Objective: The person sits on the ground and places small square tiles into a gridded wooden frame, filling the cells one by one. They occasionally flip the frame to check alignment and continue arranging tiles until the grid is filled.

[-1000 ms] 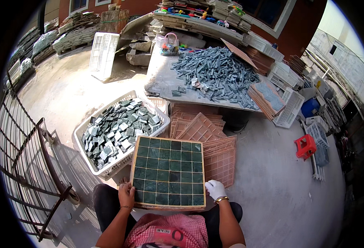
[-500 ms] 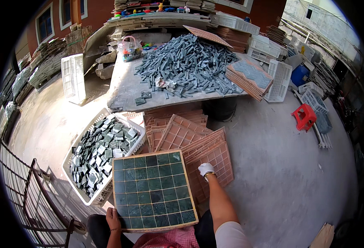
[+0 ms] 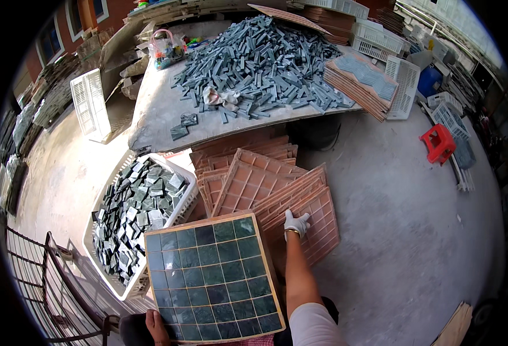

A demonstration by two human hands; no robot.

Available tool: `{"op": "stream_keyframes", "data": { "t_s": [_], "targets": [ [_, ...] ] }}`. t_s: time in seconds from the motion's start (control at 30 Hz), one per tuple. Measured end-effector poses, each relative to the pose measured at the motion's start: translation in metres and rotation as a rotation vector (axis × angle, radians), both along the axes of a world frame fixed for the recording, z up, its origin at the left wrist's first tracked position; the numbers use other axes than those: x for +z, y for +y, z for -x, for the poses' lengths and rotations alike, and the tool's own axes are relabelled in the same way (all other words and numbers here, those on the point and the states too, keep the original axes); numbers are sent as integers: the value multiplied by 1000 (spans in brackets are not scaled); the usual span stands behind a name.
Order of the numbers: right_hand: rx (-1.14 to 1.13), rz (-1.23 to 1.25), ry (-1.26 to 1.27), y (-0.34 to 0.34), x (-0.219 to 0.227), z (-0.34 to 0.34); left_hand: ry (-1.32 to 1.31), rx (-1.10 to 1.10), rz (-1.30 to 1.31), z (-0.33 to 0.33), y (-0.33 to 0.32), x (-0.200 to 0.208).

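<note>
A square tray [image 3: 258, 242] with a tan rim and rows of dark green stone tiles lies tilted in front of me. My left hand [image 3: 157, 327], bare, is closed on its lower left edge. My right hand [image 3: 297, 224], in a white glove, reaches over a brown gridded tray [image 3: 317, 230] at the right of a stack. Its thumb and fingers are apart with nothing seen in them; whether it touches the tray I cannot tell. Left of the tile-filled tray stands a white plastic basket [image 3: 189, 193] heaped with loose green square tiles [image 3: 144, 202].
Beyond, a table [image 3: 156, 130] bears a large heap of narrow grey-green stone strips [image 3: 259, 69], a crumpled white glove [image 3: 220, 98] and a stack of brown trays [image 3: 357, 86]. A red stool [image 3: 438, 143] stands at the right. A metal railing [image 3: 46, 277] curves along the left.
My right hand has moved forward and to the right over the brown tray, and its closed fingers have spread. My left hand stays at the tile-filled tray's edge. The view has tipped down.
</note>
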State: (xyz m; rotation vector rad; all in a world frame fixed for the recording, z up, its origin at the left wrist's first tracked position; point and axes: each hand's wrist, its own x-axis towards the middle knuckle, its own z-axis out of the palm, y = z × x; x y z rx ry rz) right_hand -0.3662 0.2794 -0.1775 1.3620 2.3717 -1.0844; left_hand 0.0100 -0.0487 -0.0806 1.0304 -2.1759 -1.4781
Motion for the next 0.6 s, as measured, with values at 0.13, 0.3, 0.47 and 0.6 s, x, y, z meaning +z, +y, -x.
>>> {"op": "stream_keyframes", "data": {
  "t_s": [0.13,0.3,0.47,0.6],
  "targets": [
    [1,26,74,7,6,-1,20,17,-6,4,4,-5],
    [38,-74,153,4,11,6,40,-2,16,0,-3,-8],
    [5,-74,137,10,23,2,54,-13,-6,-4,-4,-13],
    [-14,-206,97,14,36,-9,54,-1,-5,-2,-4,-13]
  ]
}}
